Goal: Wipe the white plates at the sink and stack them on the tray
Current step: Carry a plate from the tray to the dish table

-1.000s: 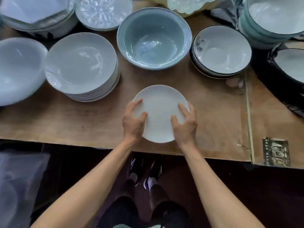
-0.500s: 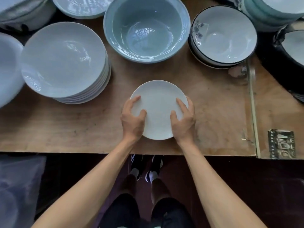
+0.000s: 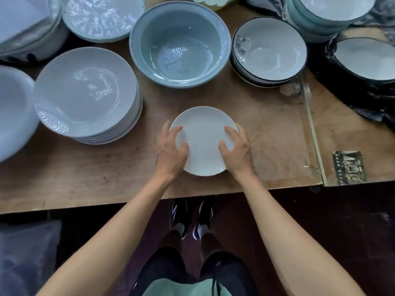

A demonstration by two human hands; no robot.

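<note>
Wooden counter (image 3: 85,178) takes up most of the view and it's packed with crockery, though no sink or tray shows anywhere, so where this plate ends up is anyone's guess. Going down in size: the big blue-grey bowl (image 3: 179,43) sits at the far middle, the stack of grey plates (image 3: 85,92) is off to the left, and the black-rimmed bowls (image 3: 269,50) are to the right. Right near the front edge is the small white plate (image 3: 203,139), lying flat on the wood, with the left hand (image 3: 171,150) and right hand (image 3: 236,150) on either side of it. Each grip is curled over the rim, fingertips and thumb resting on the top face, so both are holding it. Honestly not much has changed from half a second or a second back: same plate, same spot between the hands, same hold. What differs is mostly the view, which has tilted so the far dishes sit a bit differently in frame. I'd say the plate is being steadied or about to be lifted; no cloth in sight, so wiping isn't happening yet.
</note>
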